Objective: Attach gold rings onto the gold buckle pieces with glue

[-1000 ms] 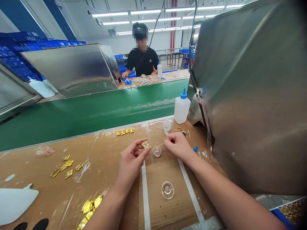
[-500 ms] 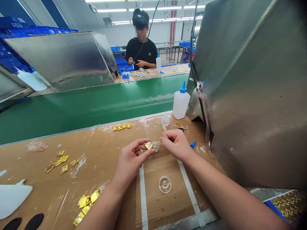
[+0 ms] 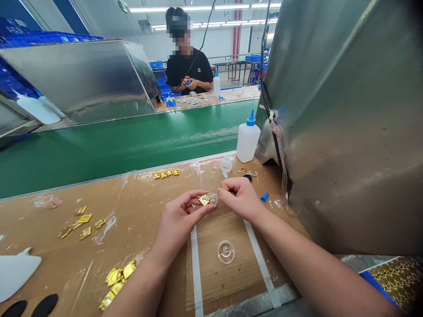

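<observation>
A small gold piece [image 3: 204, 200] is pinched between the thumb and fingers of my left hand [image 3: 181, 215]. My right hand [image 3: 243, 198] is closed on a thin stick [image 3: 213, 195], whose far end reaches the gold piece. Just behind the gold piece is a small clear cup [image 3: 213, 200], partly covered by it. Another clear round dish [image 3: 226, 252] rests on the cardboard [image 3: 211, 281] between my forearms. Four-sided gold pieces [image 3: 85, 219] lie scattered to the left, more gold pieces [image 3: 114, 276] are heaped beside my left forearm, and a short row [image 3: 166, 174] lies near the belt.
A white bottle with a blue tip [image 3: 248, 140], a small white bottle [image 3: 226, 164] and a blue cap [image 3: 264, 197] stand or lie beyond my right hand. A metal panel [image 3: 346, 132] rises at right. Across the green belt [image 3: 132, 149] sits a person [image 3: 190, 70].
The stick has moved slightly left, over the gold piece. The view has shifted a little. Across the belt, the person's hands have come together around something blue.
</observation>
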`<state>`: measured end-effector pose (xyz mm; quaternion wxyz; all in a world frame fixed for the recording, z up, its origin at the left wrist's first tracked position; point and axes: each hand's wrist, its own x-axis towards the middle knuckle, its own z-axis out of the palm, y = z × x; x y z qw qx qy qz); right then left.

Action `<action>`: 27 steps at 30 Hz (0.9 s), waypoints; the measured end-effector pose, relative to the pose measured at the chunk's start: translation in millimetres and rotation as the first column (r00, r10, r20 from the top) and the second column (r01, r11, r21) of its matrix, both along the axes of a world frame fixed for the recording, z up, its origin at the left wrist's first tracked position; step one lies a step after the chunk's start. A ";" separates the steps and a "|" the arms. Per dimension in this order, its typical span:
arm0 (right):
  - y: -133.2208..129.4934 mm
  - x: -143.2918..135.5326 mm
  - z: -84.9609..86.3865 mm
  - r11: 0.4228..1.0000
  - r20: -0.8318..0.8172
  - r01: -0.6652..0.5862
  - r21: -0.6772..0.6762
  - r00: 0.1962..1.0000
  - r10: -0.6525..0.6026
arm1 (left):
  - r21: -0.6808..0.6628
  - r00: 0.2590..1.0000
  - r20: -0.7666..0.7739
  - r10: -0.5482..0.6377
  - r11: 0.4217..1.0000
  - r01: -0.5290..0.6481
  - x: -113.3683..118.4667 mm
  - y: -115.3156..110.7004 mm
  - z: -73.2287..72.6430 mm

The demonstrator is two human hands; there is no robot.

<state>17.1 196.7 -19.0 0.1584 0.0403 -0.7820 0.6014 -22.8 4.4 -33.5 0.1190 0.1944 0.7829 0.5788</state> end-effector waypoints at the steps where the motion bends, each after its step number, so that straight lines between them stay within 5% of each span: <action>1: 0.1 0.0 -0.2 1.000 -0.002 0.004 0.004 1.000 -0.004 | -0.001 1.000 -0.006 0.002 1.000 -0.002 0.0 -0.1 0.3; 9: -0.8 0.6 -1.7 1.000 -0.008 0.012 0.019 1.000 -0.012 | -0.031 0.996 -0.092 0.009 0.999 -0.012 0.3 -0.8 1.9; 13: 2.0 -0.8 -2.0 0.998 -0.020 0.067 0.018 0.998 -0.066 | -0.125 0.956 -0.291 0.034 0.989 -0.074 -2.8 -5.0 4.4; 18: 5.9 -5.6 -7.7 0.972 0.103 0.075 0.221 0.990 -0.100 | -0.180 0.888 -0.451 0.094 0.964 -0.194 -9.6 -13.6 8.3; 27: 1.1 -7.2 -16.3 0.872 0.214 -0.006 0.490 0.970 -0.114 | -0.151 0.894 -0.440 0.080 0.975 -0.162 -9.1 -12.9 9.9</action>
